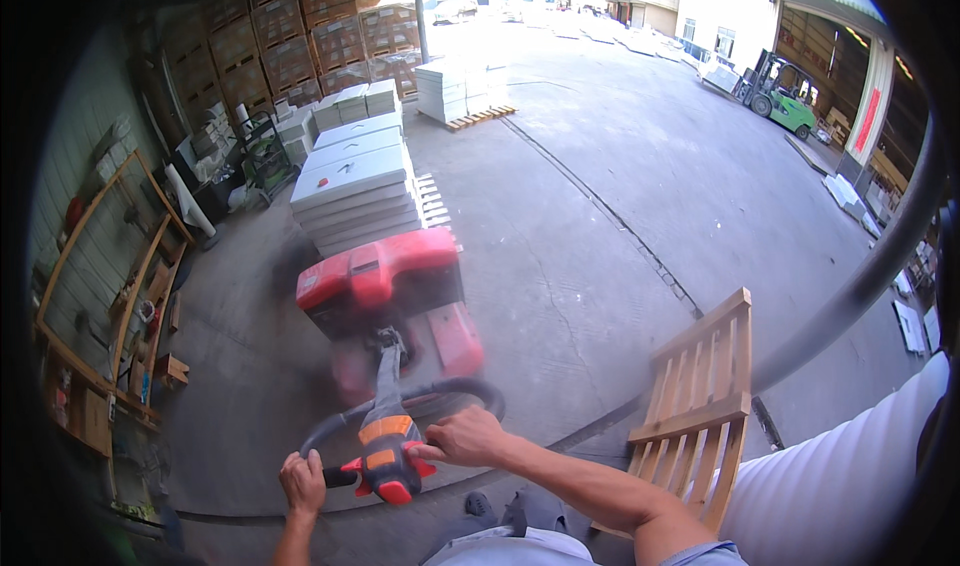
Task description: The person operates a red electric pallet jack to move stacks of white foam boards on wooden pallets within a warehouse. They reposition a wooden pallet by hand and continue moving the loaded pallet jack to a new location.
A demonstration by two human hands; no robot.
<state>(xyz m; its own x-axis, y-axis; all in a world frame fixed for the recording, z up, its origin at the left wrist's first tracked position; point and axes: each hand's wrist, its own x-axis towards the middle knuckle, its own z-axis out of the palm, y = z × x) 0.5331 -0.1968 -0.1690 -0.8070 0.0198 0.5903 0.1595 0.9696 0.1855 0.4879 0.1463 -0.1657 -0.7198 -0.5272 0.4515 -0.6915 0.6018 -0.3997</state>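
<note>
A red electric pallet truck (385, 266) stands in front of me. Its tiller head (385, 444), black with orange panels and red buttons, points toward me inside a curved black guard bar. My left hand (302, 481) is wrapped round the black grip on the head's left side. On the other side my right hand (465, 436) is closed at the right grip, a finger reaching to the red control. The right grip is mostly hidden by that hand. Beyond the truck body, a stack of flat white panels (355, 181) rests on a pallet; the forks are hidden.
An empty wooden pallet (695, 396) leans at the right beside a large white ribbed roll (835, 476). Another white stack (455, 91) sits on a pallet ahead. Stacked cartons (285, 36) and a wooden frame (115, 306) line the left. A green forklift (780, 96) stands far right.
</note>
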